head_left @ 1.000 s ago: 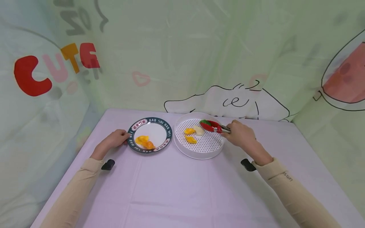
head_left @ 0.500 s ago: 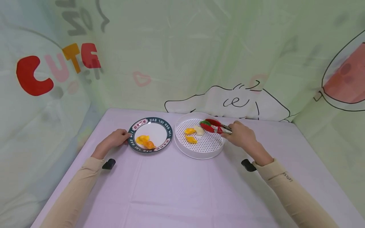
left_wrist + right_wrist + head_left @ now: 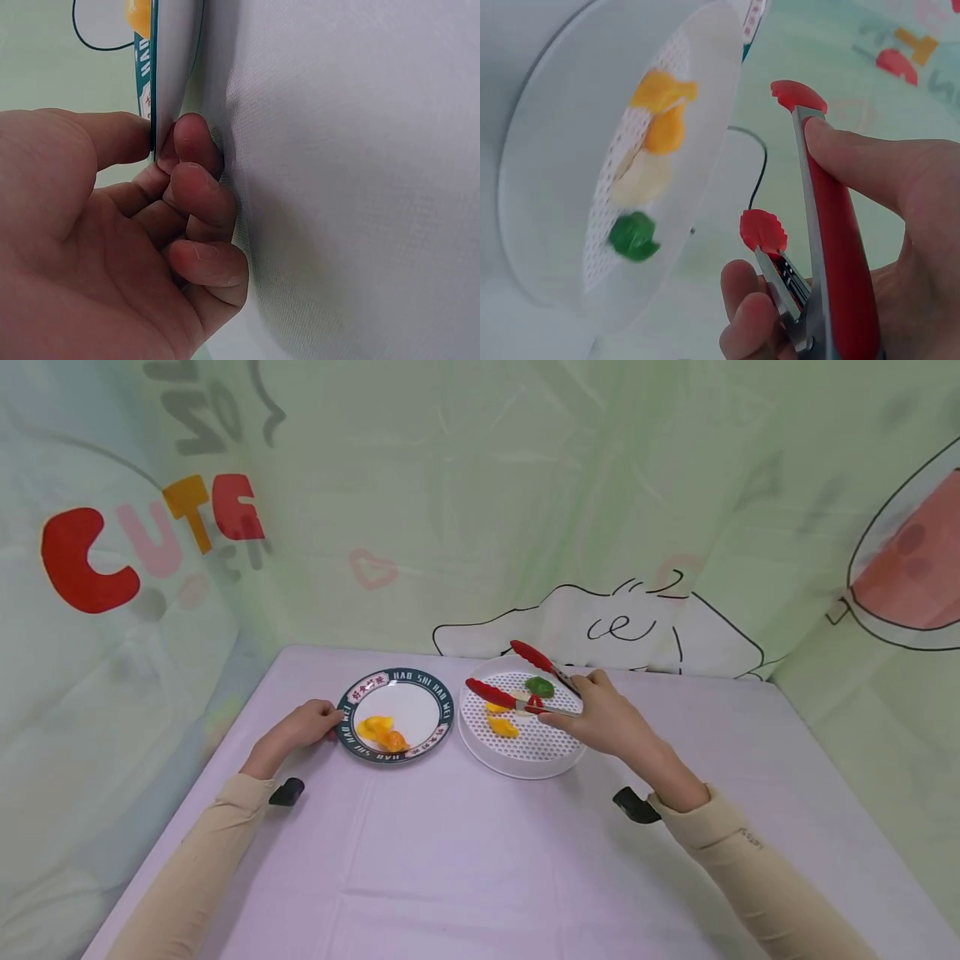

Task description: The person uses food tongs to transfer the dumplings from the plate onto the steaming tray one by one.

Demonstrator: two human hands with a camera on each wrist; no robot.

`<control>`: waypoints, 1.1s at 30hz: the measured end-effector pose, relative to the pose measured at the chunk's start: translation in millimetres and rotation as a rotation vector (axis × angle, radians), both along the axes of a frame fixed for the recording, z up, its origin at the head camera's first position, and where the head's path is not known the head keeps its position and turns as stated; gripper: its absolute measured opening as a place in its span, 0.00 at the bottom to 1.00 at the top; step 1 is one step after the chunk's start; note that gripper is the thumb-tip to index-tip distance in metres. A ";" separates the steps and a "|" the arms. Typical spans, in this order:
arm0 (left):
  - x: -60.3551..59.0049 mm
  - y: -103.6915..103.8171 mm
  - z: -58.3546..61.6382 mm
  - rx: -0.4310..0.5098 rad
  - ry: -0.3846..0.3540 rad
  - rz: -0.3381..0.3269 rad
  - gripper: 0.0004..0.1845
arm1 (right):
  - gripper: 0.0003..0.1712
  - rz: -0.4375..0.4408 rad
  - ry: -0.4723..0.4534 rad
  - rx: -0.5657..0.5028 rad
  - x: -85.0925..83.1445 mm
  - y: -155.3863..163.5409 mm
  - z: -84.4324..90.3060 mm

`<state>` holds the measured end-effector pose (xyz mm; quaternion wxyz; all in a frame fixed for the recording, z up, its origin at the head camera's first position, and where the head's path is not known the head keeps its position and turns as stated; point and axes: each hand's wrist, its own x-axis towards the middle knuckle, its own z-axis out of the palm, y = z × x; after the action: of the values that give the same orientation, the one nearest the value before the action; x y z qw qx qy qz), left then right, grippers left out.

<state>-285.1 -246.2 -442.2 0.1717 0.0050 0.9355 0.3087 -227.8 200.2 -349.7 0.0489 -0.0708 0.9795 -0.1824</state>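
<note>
My left hand (image 3: pixel 306 723) pinches the left rim of a plate (image 3: pixel 439 737) with a dark green lettered border; in the left wrist view the thumb lies on top and fingers curl under. Yellow and orange dumplings (image 3: pixel 375 727) lie on the plate. My right hand (image 3: pixel 600 714) grips red-tipped metal tongs (image 3: pixel 491 693), spread apart with nothing between the tips, above a round white steamer tray (image 3: pixel 525 768) with a perforated base. On that base are a green dumpling (image 3: pixel 540 687), yellow dumplings (image 3: pixel 503 727) and a cream dumpling (image 3: pixel 641 180), partly hidden by the tongs in the head view.
A pale lilac cloth covers the table (image 3: pixel 450 860). Printed curtains (image 3: pixel 480 510) hang behind and at both sides, close to the back edge. The plate and the steamer tray stand side by side, nearly touching.
The tongs have come off the green dumpling, which rests in the steamer tray. They have spread wide and moved left and up with my right hand. My left hand has stayed on the plate.
</note>
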 end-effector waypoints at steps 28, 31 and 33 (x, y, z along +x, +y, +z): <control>-2.8 0.3 -1.6 -0.011 -0.010 0.019 0.16 | 0.32 0.260 -0.028 0.065 26.2 -119.0 -34.4; -2.8 0.0 -2.7 -0.013 -0.010 0.015 0.16 | 0.28 0.263 -0.039 0.056 26.0 -120.0 -35.4; -2.9 -0.2 -3.3 -0.014 -0.013 0.014 0.16 | 0.26 0.266 -0.044 0.047 26.0 -120.1 -35.7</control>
<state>-288.0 -246.4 -445.6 0.1756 -0.0047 0.9365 0.3035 -201.8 80.2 -385.4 0.0957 -0.1948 0.9641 -0.1530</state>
